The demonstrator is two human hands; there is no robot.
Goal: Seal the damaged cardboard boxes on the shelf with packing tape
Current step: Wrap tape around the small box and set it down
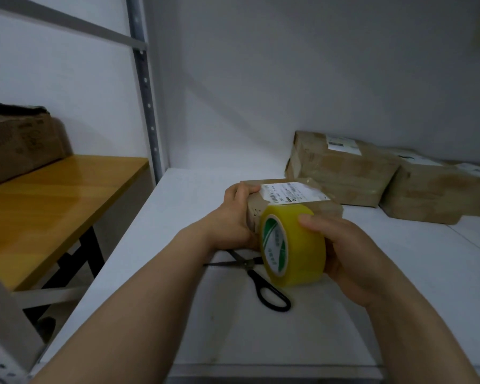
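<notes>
The small box [288, 194], with a white label on top, lies on the white shelf [161, 314]. The left hand [233, 220] grips its left end, fingers curled over the top corner. Just in front of the box, touching its near face, the tape roll [294, 245] stands on edge. The right hand [352, 256] wraps round it with the thumb on the rim.

Left of the box and behind it, bare shelf runs to the shelf's left edge and the back wall. Nearer than the box, more bare board reaches the front lip. Black-handled scissors [263, 281] lie open just in front of the box. Behind and to the right of it, two larger boxes [341, 170] sit side by side near the wall.

The roll hides most of the box's near face, so any loose tape end cannot be made out. The scissor blades pass under the left wrist, and one handle loop is behind the roll. The farther of the larger boxes is cut off by the frame.
</notes>
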